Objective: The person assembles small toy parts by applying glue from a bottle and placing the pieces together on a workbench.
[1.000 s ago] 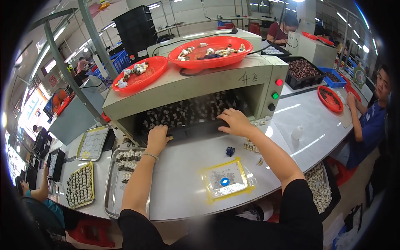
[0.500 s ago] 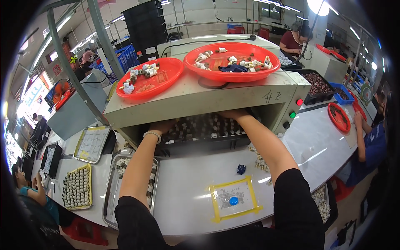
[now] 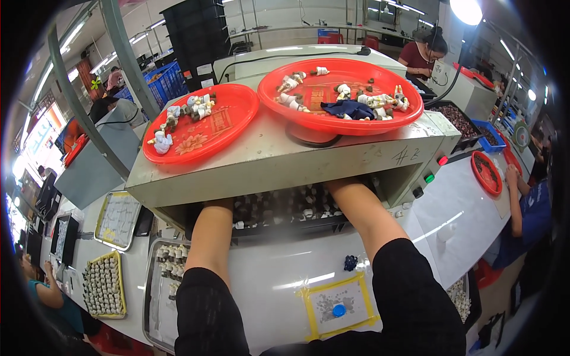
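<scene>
Both my forearms reach under the hood of a pale grey-green machine (image 3: 285,172). My left forearm (image 3: 211,243) goes in at the left of its opening, and my right forearm (image 3: 371,210) at the right. Both hands are hidden inside, so their fingers and any hold do not show. Between my arms, a black tray (image 3: 291,226) sits in the opening. Many small pieces with white tops stand in rows in it, partly shaded by the hood. My hands are near the tray's two sides; whether they touch it cannot be seen.
Two red plates (image 3: 196,151) with small white-and-brown pieces stand on the machine. A metal tray (image 3: 149,296) lies left of my arm. On the table are a yellow-taped sheet (image 3: 323,326) with a blue cap (image 3: 339,310) and a dark blue clump (image 3: 351,262). Co-workers sit at both sides.
My arms have gone deeper under the hood, and the bracelet on my left wrist is now hidden. The view has shifted, bringing the machine and red plates closer.
</scene>
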The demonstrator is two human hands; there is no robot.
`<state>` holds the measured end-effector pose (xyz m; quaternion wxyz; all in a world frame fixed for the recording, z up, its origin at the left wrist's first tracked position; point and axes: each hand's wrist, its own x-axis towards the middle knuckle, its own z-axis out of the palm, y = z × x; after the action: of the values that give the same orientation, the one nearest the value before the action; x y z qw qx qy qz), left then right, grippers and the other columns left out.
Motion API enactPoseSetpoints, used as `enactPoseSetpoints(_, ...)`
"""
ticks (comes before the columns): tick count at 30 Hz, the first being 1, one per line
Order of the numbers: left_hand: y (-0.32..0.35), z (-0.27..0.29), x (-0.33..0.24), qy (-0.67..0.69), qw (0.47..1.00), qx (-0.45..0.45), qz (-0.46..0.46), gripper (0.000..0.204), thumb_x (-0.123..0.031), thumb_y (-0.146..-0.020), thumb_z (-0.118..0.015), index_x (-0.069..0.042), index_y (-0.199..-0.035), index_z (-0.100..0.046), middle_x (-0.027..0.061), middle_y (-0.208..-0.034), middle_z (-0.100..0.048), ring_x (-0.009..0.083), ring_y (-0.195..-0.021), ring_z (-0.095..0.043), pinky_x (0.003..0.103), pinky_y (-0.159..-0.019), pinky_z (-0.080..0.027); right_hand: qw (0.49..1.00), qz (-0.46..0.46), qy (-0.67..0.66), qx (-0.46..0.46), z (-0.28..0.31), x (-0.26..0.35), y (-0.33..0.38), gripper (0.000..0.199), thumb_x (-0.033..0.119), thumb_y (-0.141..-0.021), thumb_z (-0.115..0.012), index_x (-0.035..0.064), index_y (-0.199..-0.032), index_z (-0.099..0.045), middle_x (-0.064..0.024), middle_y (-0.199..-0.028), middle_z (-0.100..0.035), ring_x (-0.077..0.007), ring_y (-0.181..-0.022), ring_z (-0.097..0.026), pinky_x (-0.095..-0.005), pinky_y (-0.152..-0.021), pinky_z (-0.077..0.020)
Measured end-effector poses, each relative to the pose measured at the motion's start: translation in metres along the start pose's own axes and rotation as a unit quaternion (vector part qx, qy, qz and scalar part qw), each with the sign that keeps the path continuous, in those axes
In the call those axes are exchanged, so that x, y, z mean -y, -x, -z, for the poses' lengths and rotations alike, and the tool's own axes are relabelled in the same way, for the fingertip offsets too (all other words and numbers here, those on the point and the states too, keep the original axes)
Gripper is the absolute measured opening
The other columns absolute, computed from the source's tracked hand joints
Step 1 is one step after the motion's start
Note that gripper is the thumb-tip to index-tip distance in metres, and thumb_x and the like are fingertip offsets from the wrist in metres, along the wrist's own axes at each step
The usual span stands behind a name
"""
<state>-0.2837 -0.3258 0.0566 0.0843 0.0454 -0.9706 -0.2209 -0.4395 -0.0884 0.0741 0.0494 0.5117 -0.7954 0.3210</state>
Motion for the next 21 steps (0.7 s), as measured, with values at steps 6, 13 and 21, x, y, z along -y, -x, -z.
enactPoseSetpoints(6,-0.015,-0.01,-0.042,0.038,0.999,0.039,0.003,0.072,-0.046,-0.075,-0.066,-0.004,-0.131,-0.045,0.0226,-0.124,-0.053,0.0352,-0.117,-0.048,0.038,-0.099,-0.037,0.999,-0.004,0.003,0.051,-0.013,0.023,-0.012,0.053,0.037,-0.077,-0.066,0.0024,-0.115,-0.056,-0.0188,-0.115,-0.058,-0.0309,-0.107,-0.055,-0.0402,-0.092,-0.0421)
enactPoseSetpoints(13,-0.004,-0.002,-0.076,0.071,0.995,0.071,-0.01,0.075,-0.046,-0.074,-0.067,-0.004,-0.132,-0.044,0.022,-0.125,-0.052,0.0348,-0.118,-0.047,0.038,-0.1,-0.036,0.996,0.001,0.015,0.089,-0.012,0.032,-0.008,0.056,0.039,-0.075,-0.067,0.0024,-0.116,-0.056,-0.0189,-0.116,-0.057,-0.0311,-0.109,-0.054,-0.0402,-0.093,-0.0416)
enactPoseSetpoints(21,0.016,-0.006,-0.109,0.055,0.992,0.111,-0.017,0.082,-0.045,-0.068,-0.071,-0.005,-0.133,-0.043,0.0212,-0.128,-0.051,0.0336,-0.119,-0.046,0.037,-0.1,-0.036,0.992,0.005,0.05,0.113,0.007,0.025,0.049,0.074,0.045,-0.068,-0.073,0.0035,-0.125,-0.051,-0.0197,-0.124,-0.053,-0.0323,-0.116,-0.049,-0.0401,-0.098,-0.0391)
